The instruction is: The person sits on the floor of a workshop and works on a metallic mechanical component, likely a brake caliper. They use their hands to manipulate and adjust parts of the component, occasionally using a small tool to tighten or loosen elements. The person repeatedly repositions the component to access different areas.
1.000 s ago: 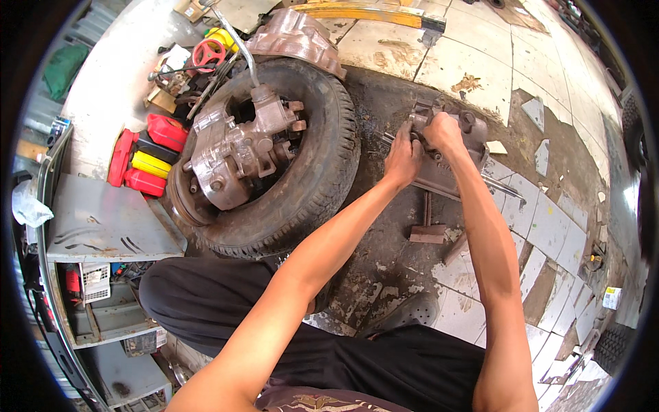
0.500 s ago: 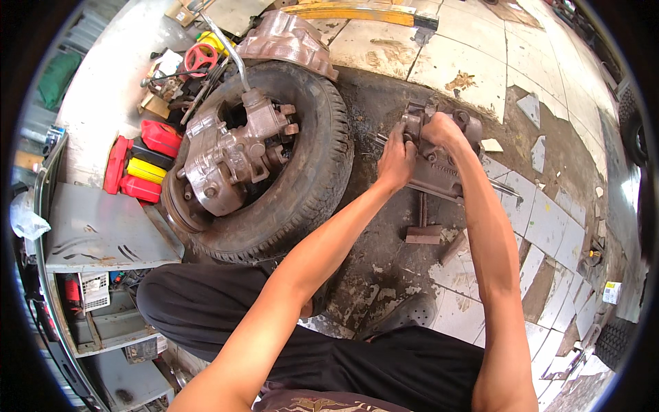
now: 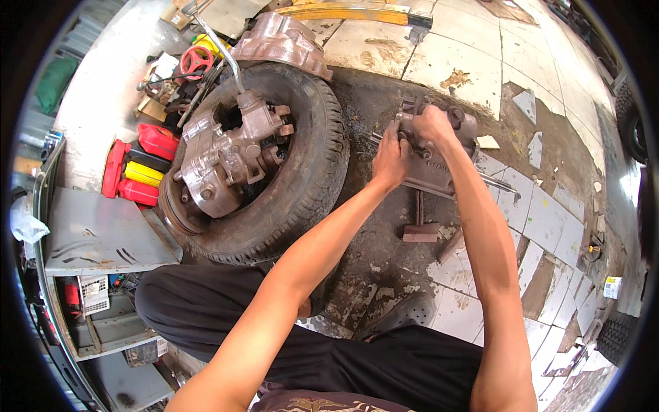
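So the brown metal housing is on the floor to the right of the tire, with a strip of dark floor between its edge and the tread. Left hand is on the housing's tire-side edge, fingers stretched out along it. Right hand is curled tight on top, farther from the tire, and honestly I can't tell what's inside either grip. Right of the tire's lower half there's a T-shaped brown piece, so that side's a bit tight. A metal gearbox sits in the tire's opening, lever poking past the top rim. Left of the tire: red-and-yellow case, then a grey cabinet lower down. More room far right of the tire, over broken white tiles.
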### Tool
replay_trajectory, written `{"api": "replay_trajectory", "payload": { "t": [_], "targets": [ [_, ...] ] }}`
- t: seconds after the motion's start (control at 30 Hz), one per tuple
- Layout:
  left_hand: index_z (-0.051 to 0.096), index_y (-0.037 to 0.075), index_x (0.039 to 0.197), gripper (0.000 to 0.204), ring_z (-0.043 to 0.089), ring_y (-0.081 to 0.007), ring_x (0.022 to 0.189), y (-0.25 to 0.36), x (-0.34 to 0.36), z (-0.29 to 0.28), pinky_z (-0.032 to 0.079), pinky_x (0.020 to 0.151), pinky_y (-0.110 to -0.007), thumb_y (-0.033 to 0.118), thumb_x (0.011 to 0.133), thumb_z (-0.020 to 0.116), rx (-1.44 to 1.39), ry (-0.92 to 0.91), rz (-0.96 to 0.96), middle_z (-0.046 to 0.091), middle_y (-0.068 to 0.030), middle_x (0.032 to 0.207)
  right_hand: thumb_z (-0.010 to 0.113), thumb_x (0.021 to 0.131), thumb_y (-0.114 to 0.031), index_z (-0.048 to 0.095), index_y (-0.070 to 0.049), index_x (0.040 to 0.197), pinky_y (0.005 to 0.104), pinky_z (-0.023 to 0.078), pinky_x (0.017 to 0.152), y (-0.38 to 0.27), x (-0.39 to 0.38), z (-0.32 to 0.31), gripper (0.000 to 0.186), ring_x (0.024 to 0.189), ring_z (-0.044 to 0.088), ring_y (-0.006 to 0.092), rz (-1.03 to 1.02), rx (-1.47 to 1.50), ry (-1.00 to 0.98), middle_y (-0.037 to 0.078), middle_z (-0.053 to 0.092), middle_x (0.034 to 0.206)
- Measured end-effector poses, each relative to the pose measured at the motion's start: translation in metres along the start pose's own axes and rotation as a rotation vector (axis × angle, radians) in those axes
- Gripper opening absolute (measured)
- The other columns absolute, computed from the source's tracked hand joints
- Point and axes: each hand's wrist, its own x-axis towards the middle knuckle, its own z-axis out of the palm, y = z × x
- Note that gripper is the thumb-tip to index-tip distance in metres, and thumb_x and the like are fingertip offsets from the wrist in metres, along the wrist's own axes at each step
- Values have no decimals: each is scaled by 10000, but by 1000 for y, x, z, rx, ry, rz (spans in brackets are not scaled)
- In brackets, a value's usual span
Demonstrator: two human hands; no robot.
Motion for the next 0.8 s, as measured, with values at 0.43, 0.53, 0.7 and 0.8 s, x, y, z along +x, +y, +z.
{"api": "replay_trajectory", "payload": {
  "t": [0.43, 0.53, 0.7, 0.8],
  "targets": [
    [310, 22, 1466, 534, 346, -376, 1380, 4, -2, 0, 310, 1129, -441, 231, 986, 413, -3, 7, 17, 362, -201, 1496, 625, 802, -198, 690, 83, 977, 470, 530, 879, 2, -10, 25, 338, 1002, 649, 460, -27, -63, 336, 322, 664, 1017],
    [300, 18, 1469, 539, 344, -384, 1379, 6, -2, 0, 309, 1129, -446, 222, 983, 411, 18, 5, 28, 356, -205, 1497, 634, 805, -212, 697, 76, 961, 476, 531, 869, 6, -6, 24, 333, 982, 654, 459, -5, -103, 268, 318, 668, 997],
    [296, 17, 1472, 548, 331, -386, 1386, 2, 1, 0, 308, 1129, -451, 220, 974, 404, 8, -9, 31, 331, -207, 1511, 667, 788, -223, 703, 79, 955, 471, 527, 873, -6, -14, 22, 347, 986, 659, 443, -5, -27, 342, 315, 675, 978],
    [307, 10, 1465, 544, 329, -383, 1391, 6, -1, 0, 298, 1136, -445, 219, 971, 398, 0, -11, -16, 334, -212, 1509, 689, 780, -244, 698, 82, 941, 471, 526, 865, -1, -19, 22, 363, 976, 657, 452, 23, 41, 373, 315, 675, 976]
  ]
}}
